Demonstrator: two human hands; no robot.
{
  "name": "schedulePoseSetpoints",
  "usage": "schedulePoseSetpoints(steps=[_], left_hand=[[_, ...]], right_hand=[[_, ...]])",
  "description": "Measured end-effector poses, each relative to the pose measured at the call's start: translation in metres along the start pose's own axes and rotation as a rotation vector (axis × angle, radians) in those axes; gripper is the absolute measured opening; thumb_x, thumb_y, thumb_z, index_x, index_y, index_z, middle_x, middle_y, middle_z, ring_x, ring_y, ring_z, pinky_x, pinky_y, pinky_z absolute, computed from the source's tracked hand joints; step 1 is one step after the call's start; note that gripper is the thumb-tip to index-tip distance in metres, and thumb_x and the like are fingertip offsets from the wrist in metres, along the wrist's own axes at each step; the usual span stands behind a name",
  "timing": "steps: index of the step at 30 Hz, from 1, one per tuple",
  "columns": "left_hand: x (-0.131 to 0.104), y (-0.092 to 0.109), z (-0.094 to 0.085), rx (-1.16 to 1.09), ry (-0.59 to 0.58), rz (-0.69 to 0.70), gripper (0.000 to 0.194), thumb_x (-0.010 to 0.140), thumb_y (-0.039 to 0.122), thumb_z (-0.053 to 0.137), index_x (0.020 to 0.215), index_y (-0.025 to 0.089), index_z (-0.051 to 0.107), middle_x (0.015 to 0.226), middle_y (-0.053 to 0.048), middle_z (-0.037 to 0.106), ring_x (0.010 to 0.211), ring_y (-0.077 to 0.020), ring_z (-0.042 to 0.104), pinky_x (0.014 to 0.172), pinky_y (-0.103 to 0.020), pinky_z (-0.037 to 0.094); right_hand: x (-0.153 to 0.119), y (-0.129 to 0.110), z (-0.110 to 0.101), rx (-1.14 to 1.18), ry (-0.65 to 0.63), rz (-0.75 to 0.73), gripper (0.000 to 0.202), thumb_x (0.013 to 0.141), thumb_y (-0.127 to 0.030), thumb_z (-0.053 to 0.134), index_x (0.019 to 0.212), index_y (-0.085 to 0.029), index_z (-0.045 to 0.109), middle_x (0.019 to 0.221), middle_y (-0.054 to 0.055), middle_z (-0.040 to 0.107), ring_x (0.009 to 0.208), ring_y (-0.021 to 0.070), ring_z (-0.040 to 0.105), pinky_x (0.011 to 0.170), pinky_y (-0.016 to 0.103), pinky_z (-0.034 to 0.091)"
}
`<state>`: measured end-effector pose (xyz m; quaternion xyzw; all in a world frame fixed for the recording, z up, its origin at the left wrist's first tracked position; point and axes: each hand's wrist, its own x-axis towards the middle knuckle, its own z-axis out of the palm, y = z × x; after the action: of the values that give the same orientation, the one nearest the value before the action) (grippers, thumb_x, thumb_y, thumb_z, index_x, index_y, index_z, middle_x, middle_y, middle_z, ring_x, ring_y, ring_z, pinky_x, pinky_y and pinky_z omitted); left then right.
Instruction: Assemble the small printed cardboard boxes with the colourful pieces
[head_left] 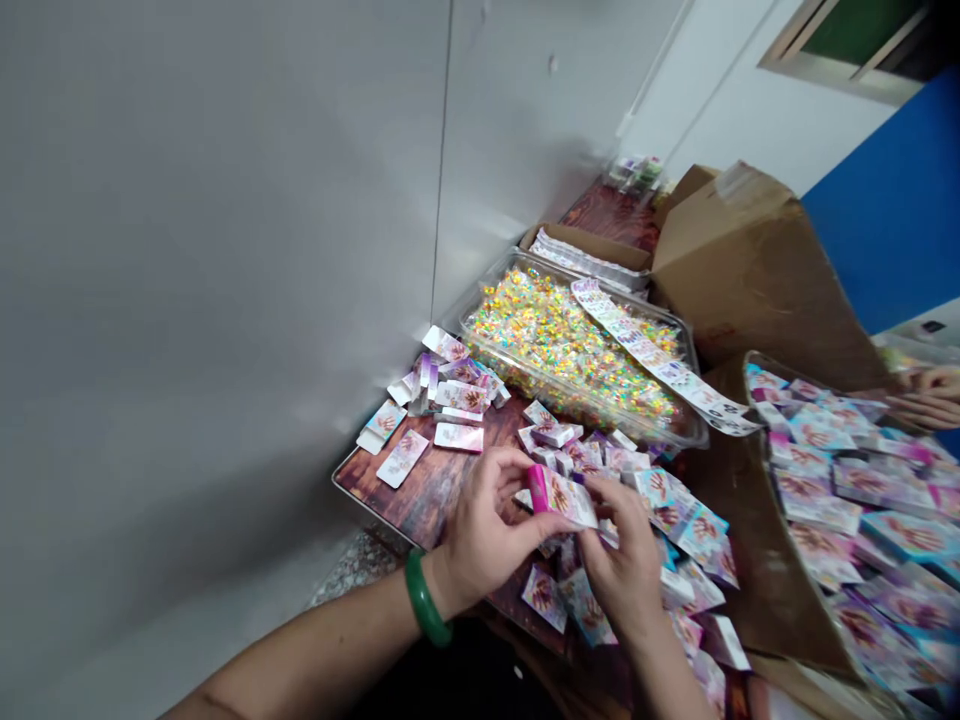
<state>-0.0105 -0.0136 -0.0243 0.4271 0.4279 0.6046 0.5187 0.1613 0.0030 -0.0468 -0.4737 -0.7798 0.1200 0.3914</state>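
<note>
Between my two hands I hold a small printed carton (564, 498) with a bright pink end and a white end. My left hand (491, 525), a green bangle (427, 598) on its wrist, pinches the pink end between thumb and fingers. My right hand (621, 545) closes on the white end. Beneath and around my hands lie many similar small cartons (660, 490) in pink, purple and blue. Further left, another heap of cartons (461, 395) sits on the wood-patterned table (435, 487).
A clear tray (577, 385) of small colourful wrapped pieces stands behind, a printed strip (645, 350) lying across it. A large cardboard box (772, 270) stands at right, with more cartons (862, 480) beside it. Another person's hand (930, 395) shows at the right edge. A grey wall (225, 250) borders the left.
</note>
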Motion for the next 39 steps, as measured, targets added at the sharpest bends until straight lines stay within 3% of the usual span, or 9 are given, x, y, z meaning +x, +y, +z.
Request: schedulePoseSetpoints(steps=[3,7,9,15,21,27,31,35,39], left_hand=[[-0.003,0.003,0.0,0.143,-0.014,0.138,0.046,0.065,0.02,0.077,0.104,0.019,0.053,0.104,-0.008,0.058,0.097,-0.0199,0.061,0.085,-0.031,0.051],[-0.002,0.008,-0.006,0.361,-0.042,0.357,0.036,0.065,0.021,0.077,0.097,0.018,0.06,0.101,-0.01,0.062,0.098,-0.0227,0.059,0.088,-0.036,0.049],[0.0,0.008,-0.008,0.377,-0.069,0.378,0.032,0.066,0.022,0.076,0.094,0.018,0.061,0.101,-0.01,0.063,0.098,-0.0229,0.059,0.09,-0.037,0.048],[0.004,0.002,-0.009,-0.051,-0.039,-0.066,0.038,0.069,0.027,0.074,0.102,0.017,0.058,0.1,-0.008,0.063,0.088,-0.0176,0.063,0.079,-0.029,0.053],[0.006,-0.001,-0.01,-0.22,-0.045,-0.173,0.035,0.058,0.022,0.082,0.089,0.014,0.067,0.099,-0.008,0.064,0.092,-0.0183,0.062,0.083,-0.028,0.051],[0.012,-0.009,-0.011,-0.649,0.034,-0.502,0.024,0.076,0.035,0.069,0.089,0.014,0.066,0.089,-0.005,0.069,0.082,-0.0156,0.064,0.076,-0.028,0.053],[0.014,-0.013,-0.013,-0.735,0.06,-0.583,0.023,0.077,0.035,0.068,0.09,0.016,0.066,0.093,-0.004,0.068,0.085,-0.0148,0.064,0.074,-0.026,0.054],[0.014,-0.015,-0.014,-0.759,0.065,-0.618,0.024,0.078,0.035,0.068,0.093,0.016,0.065,0.096,-0.004,0.068,0.086,-0.0138,0.064,0.074,-0.024,0.055],[0.014,-0.016,-0.014,-0.76,0.058,-0.587,0.023,0.08,0.031,0.067,0.096,0.015,0.065,0.101,-0.005,0.067,0.088,-0.0136,0.063,0.077,-0.025,0.054]], right_hand=[[-0.001,-0.003,0.002,-0.002,-0.062,-0.058,0.037,0.081,-0.012,0.046,0.116,-0.022,0.051,0.103,0.009,0.059,0.096,0.025,0.057,0.079,0.042,0.05],[-0.003,-0.008,0.004,0.023,-0.056,-0.081,0.039,0.077,-0.009,0.045,0.113,-0.022,0.053,0.099,0.008,0.063,0.092,0.0237,0.061,0.077,0.04,0.052],[-0.004,-0.009,0.003,0.027,-0.058,-0.061,0.042,0.075,-0.008,0.045,0.113,-0.022,0.054,0.099,0.007,0.064,0.091,0.0228,0.063,0.075,0.038,0.053],[-0.001,-0.012,-0.006,0.046,-0.104,-0.066,0.051,0.073,-0.004,0.043,0.117,-0.025,0.056,0.104,0.006,0.065,0.095,0.0223,0.064,0.077,0.036,0.053],[0.005,-0.015,-0.021,0.094,-0.222,-0.137,0.053,0.076,-0.002,0.042,0.12,-0.026,0.058,0.107,0.006,0.066,0.098,0.0203,0.063,0.08,0.034,0.053],[0.014,-0.036,-0.026,0.1,-0.058,-0.072,0.038,0.081,-0.012,0.059,0.117,-0.025,0.058,0.107,0.009,0.064,0.098,0.0235,0.062,0.082,0.039,0.051],[0.023,-0.046,-0.031,0.022,0.035,-0.144,0.031,0.08,-0.011,0.061,0.108,-0.026,0.063,0.117,0.01,0.057,0.105,0.0267,0.057,0.084,0.045,0.049],[0.034,-0.05,-0.035,-0.124,-0.099,-0.297,0.032,0.082,-0.009,0.055,0.109,-0.025,0.062,0.127,0.011,0.053,0.113,0.028,0.051,0.089,0.048,0.047],[0.046,-0.053,-0.033,-0.228,-0.21,-0.321,0.025,0.084,-0.012,0.054,0.107,-0.021,0.061,0.13,0.013,0.052,0.116,0.0281,0.048,0.092,0.049,0.046]])
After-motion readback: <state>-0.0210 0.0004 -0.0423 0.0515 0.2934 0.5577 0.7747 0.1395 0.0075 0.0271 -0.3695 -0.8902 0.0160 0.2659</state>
